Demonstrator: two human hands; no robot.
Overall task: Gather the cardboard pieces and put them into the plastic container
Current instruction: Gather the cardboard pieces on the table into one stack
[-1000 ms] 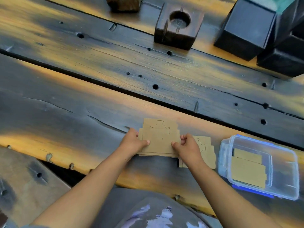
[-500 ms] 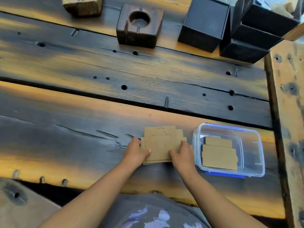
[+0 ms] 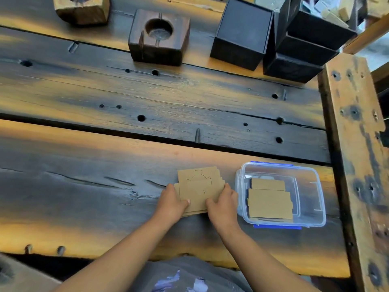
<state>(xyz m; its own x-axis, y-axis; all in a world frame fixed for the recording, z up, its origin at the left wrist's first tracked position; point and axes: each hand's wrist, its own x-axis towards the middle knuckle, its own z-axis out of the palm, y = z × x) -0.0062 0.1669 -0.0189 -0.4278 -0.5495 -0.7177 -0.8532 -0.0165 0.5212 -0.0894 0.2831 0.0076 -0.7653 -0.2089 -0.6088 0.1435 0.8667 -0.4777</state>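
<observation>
A stack of brown cardboard pieces [image 3: 200, 187] lies on the dark wooden table near its front edge, the top piece scored with a curved cut. My left hand [image 3: 171, 204] grips the stack's left side and my right hand [image 3: 223, 204] grips its right side, thumbs on top. Just to the right stands a clear plastic container [image 3: 315, 186] with blue clips, holding two cardboard pieces [image 3: 270, 204] flat on its bottom.
At the back stand a dark wooden block with a round hollow [image 3: 159, 37], a lighter wooden block [image 3: 82, 9] and several black boxes [image 3: 242, 34]. A worn wooden beam [image 3: 355, 144] runs along the table's right side. Gaps run between the planks.
Both hands have pulled the separate cardboard pieces together into one stack, now close beside the container. The view has shifted right, showing the table's right beam.
</observation>
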